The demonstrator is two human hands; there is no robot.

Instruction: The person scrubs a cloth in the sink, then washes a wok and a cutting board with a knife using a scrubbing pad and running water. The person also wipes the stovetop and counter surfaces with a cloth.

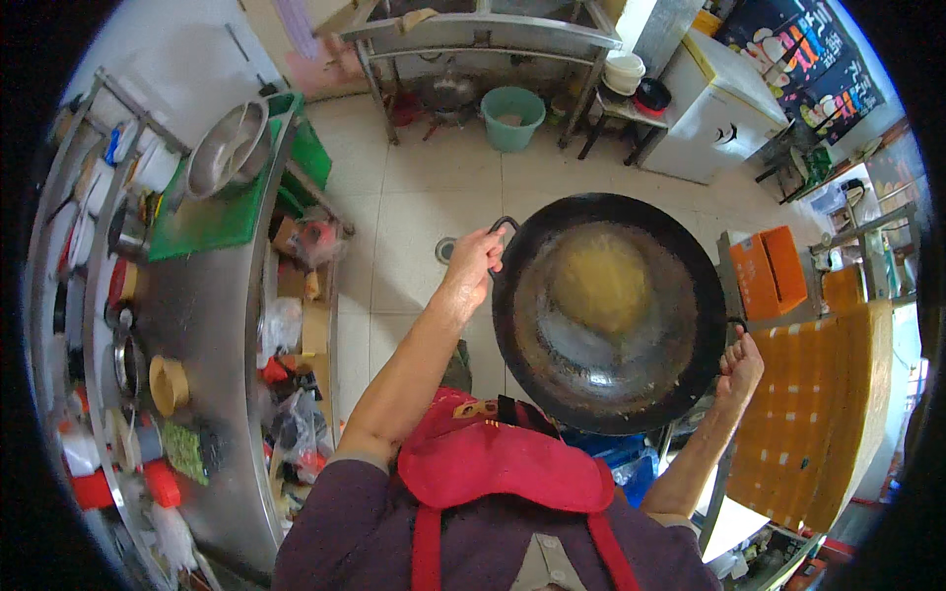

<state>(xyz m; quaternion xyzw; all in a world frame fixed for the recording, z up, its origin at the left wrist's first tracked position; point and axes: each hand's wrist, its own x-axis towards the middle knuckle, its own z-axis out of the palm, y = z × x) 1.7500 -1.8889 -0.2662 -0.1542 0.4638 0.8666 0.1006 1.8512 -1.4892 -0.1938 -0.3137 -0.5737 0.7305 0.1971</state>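
Observation:
Both my hands carry a large black wok in front of my red apron. My left hand is closed around the loop handle on its left side. On the opposite side, my right hand grips the other loop handle, low on the rim. Yellowish-brown liquid pools in the upper middle of the wok's bowl. The metal below it is bare and shiny, and small bits stick near the lower right rim. The wok is held above the tiled floor, clear of any stand.
A steel worktable with a green cutting mat and a large metal bowl runs along my left. Ahead stand a green bucket and a white chest freezer. Taped yellow boxes and an orange carton are on my right.

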